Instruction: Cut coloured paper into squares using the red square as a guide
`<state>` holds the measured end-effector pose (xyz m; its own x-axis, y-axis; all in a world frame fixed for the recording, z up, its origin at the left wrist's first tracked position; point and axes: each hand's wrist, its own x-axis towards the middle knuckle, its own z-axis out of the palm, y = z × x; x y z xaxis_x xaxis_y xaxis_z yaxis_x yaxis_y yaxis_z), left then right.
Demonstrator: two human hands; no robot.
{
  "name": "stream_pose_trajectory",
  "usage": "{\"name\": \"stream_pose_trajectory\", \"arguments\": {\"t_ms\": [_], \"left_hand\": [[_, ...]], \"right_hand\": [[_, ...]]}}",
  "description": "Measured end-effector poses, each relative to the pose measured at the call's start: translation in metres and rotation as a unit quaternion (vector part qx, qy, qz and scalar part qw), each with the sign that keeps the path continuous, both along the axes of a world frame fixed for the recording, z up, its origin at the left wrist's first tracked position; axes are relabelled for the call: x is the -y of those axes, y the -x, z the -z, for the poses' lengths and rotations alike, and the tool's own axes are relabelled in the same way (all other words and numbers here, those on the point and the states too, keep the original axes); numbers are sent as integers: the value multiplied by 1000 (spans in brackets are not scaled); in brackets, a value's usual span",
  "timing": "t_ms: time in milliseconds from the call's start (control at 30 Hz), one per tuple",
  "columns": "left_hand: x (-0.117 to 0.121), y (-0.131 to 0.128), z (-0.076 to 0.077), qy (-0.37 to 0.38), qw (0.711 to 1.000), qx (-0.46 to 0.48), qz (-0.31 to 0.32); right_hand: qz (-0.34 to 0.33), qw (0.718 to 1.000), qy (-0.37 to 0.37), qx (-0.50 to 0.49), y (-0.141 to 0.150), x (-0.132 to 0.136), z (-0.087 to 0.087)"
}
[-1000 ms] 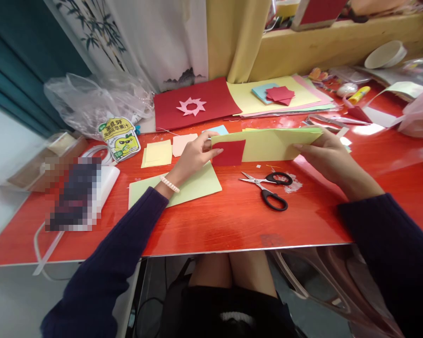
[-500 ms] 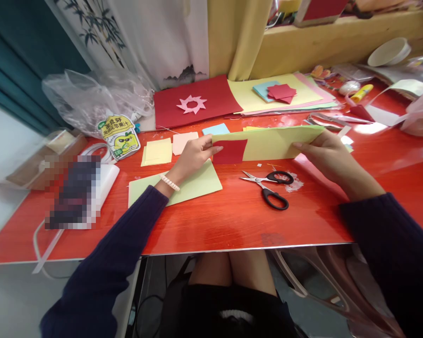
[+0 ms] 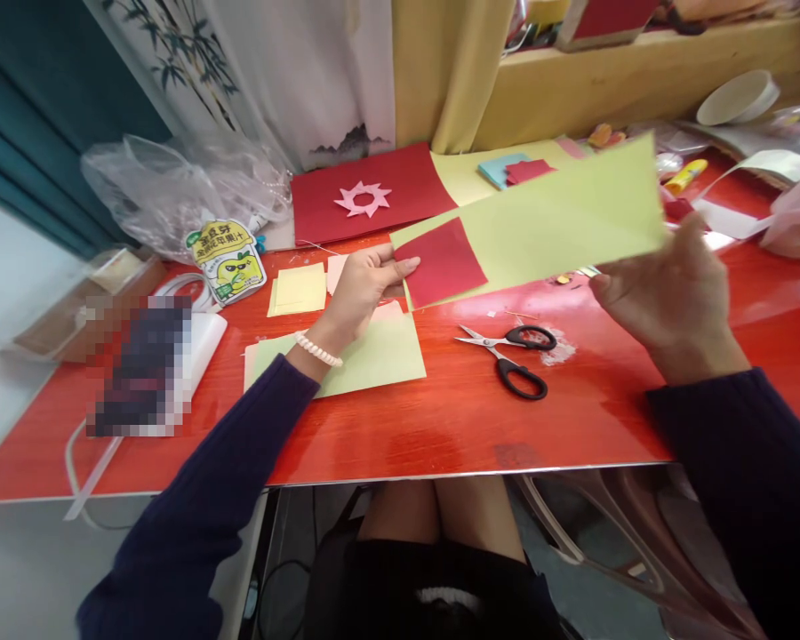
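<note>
red square (image 3: 444, 264), green strip (image 3: 566, 213) | clamped under left hand (image 3: 365, 289) thumb | right hand (image 3: 673, 298): thumb, fingers apart

A long, light green rectangular paper sheet (image 3: 566, 209) is raised above the glossy red table (image 3: 387, 436), slanting up toward its right end. A smaller dark red square of paper (image 3: 448, 265) lies flat against its left end, slightly tilted, both pinched at the left edge by the left hand (image 3: 365, 289). The sheet's lower right corner is close to the open right hand (image 3: 670, 298), though contact is hard to make out.
</note>
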<state>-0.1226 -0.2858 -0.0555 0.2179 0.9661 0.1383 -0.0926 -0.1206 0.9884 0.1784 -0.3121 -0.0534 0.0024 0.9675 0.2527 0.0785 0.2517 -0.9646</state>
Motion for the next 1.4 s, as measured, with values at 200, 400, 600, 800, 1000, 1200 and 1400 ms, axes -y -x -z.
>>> {"name": "stream_pose_trajectory", "arguments": {"t_ms": [200,400,600,800,1000,1200,1400], "left_hand": [[13,-10,-7,26,998,58,24],[18,-14,-8,21,999,23,28],[19,-15,-7,14,997,-66,41],[20,-12,-8,-117,978,-154,-80],[15,-7,-6,-117,981,-149,-37],[13,-6,-7,-45,991,-119,-37],[12,-4,-8,-41,992,-114,-24]], "right_hand": [[-157,970,179,-39,73,26,-21],[-146,963,223,-47,96,23,5],[-119,960,224,-120,93,21,12],[-81,964,211,-140,96,22,10],[-90,969,195,-124,93,21,13],[-107,963,227,-104,92,22,13],[-116,960,231,-105,92,23,13]]}}
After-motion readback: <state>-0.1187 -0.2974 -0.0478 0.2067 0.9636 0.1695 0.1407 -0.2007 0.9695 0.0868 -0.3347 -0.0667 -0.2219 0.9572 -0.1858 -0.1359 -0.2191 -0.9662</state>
